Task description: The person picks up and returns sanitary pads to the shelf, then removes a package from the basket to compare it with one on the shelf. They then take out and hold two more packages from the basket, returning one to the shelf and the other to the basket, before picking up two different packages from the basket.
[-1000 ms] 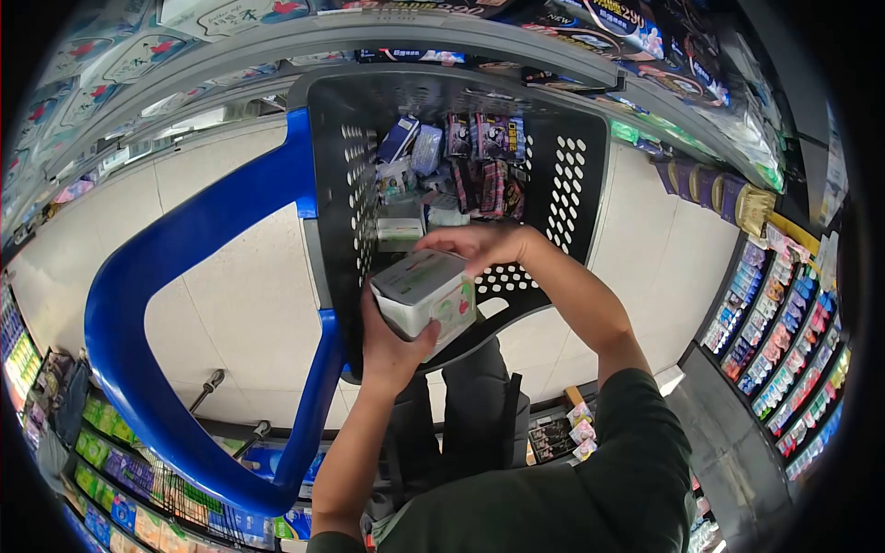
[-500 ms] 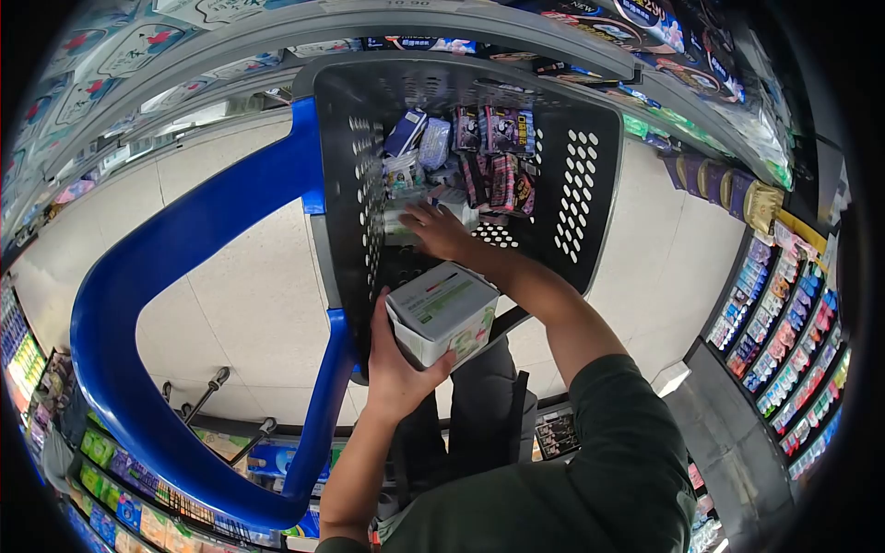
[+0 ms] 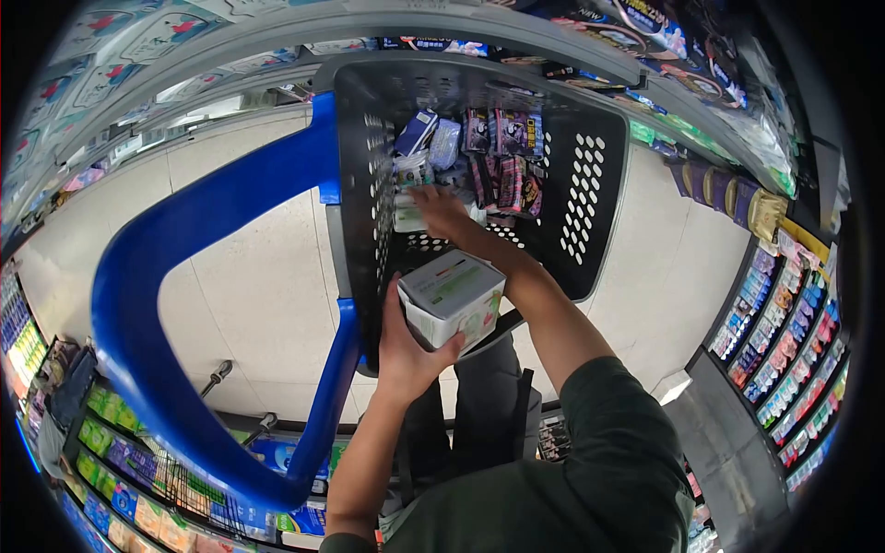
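Note:
My left hand (image 3: 410,359) grips a white box-shaped pack (image 3: 452,300) with green print, thumb on its near side, over the near edge of the basket. Inside the black shopping basket (image 3: 590,267), my right hand (image 3: 441,214) rests with fingers stretched out on a pale white-green pack (image 3: 408,219), partly covered by the hand. Just beyond it lie a dark blue and white pack (image 3: 418,132) and a pale lavender pack (image 3: 444,144). Several black and pink packets (image 3: 516,134) sit on the basket's far right side.
A blue handle frame (image 3: 129,276) curves out from the basket's left side. Stocked shelves (image 3: 590,55) run close along the far side. More hanging goods (image 3: 784,350) stand at right. At lower left, a person (image 3: 64,405) is near another shelf. Pale floor tiles (image 3: 249,304) show between.
The basket and handle have shifted slightly right in view. My right hand has moved slightly up over the pale pack. My left hand still holds the white pack, now slightly higher and further right.

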Motion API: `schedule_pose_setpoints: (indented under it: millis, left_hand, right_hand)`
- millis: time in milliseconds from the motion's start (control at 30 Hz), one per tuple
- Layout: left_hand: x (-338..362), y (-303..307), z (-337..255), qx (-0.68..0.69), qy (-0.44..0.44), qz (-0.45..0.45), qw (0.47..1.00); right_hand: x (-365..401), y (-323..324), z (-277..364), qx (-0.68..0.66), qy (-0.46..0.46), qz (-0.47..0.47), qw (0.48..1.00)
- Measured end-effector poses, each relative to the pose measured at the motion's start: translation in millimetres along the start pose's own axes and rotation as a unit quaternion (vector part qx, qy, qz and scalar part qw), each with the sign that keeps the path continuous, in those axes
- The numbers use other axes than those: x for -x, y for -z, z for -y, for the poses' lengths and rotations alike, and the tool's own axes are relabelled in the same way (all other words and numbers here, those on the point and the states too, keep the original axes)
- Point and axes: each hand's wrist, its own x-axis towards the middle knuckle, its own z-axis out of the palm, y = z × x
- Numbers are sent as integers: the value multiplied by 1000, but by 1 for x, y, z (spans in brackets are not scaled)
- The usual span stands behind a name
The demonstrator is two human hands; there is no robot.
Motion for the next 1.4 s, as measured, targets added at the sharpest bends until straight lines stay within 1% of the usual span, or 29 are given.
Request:
schedule_pose_setpoints:
  millis: [33,100,133,200,233,267,300,333,367,400,467,500,600,633,733,767,800,833,867,933,1033,1067,1133,1167,1267,1300,1333,1367,1400]
  left_hand:
    - [2,0,-2,-8,-3,-7,1000]
    - [11,1,-10,-12,-12,-14,1000]
    - [20,4,-16,-11,-25,-11,1000]
    - [39,8,-26,-7,-48,-7,999]
    - [48,9,-29,13,-52,1,999]
    - [55,10,-32,34,-55,10,998]
    - [62,10,-36,19,-78,3,997]
    - [68,11,-44,20,-88,5,996]
    - [76,12,-55,0,-93,-2,996]
    - [87,13,-67,-20,-96,-9,995]
    - [112,14,-93,-15,-106,-18,994]
    - [121,15,-100,-14,-110,-22,994]
    - [154,16,-127,7,-137,-30,990]
    - [164,16,-136,0,-140,-37,989]
    - [192,18,-154,-13,-149,-59,987]
    - [197,17,-156,5,-160,-55,986]
    - [200,16,-156,24,-171,-51,984]
    - [202,15,-155,8,-217,-64,974]
    - [205,16,-159,15,-213,-37,976]
    - [198,15,-147,-30,-240,-68,968]
    - [201,25,-171,-3,-241,-42,970]
    - [199,29,-175,1,-243,-52,969]
    - [197,43,-181,-34,-267,-59,961]
    - [192,50,-179,-33,-263,-61,962]
    - [191,79,-189,-4,-294,-61,954]
    - [197,92,-199,-9,-287,-56,956]
    - [196,104,-200,-4,-294,-57,954]
    - [194,115,-199,1,-299,-48,953]
    - [191,126,-198,7,-303,-39,952]
  right_hand:
    - [8,14,1,3,2,-3,1000]
    - [33,39,-2,-103,-60,-20,993]
    - [48,48,-8,-98,-62,-24,993]
    - [79,75,-20,-252,-96,-88,959]
    - [93,92,-24,-295,-138,-71,943]
    - [109,101,-36,-374,-111,-76,917]
    - [133,129,-32,-481,-107,-61,868]
    - [160,161,-22,-582,-99,-43,806]
    - [184,181,-16,-628,-72,-45,774]
    - [207,203,-9,-591,-91,-62,799]
    - [249,232,5,-729,-61,-43,680]
    - [266,244,10,-743,-63,-33,665]
    - [312,284,34,-729,-49,-48,681]
    - [327,299,44,-728,-58,-37,682]
    - [360,326,68,-724,-32,-59,687]
    - [370,337,77,-722,-11,-65,689]
    - [376,337,76,-721,-20,-70,689]
    - [380,332,73,-723,-9,-76,686]
    - [380,332,71,-724,9,-82,685]
    - [383,339,76,-702,19,-101,704]
    - [393,363,99,-698,28,-112,707]
    - [392,368,102,-694,34,-106,712]
    - [389,382,118,-670,21,-179,721]
    - [389,390,129,-683,38,-189,705]
    - [365,416,154,-630,65,-276,723]
    - [350,427,160,-624,70,-280,727]
    - [334,439,167,-520,93,-339,779]
    - [318,451,176,-408,114,-391,817]
    - [310,472,202,-293,79,-427,852]
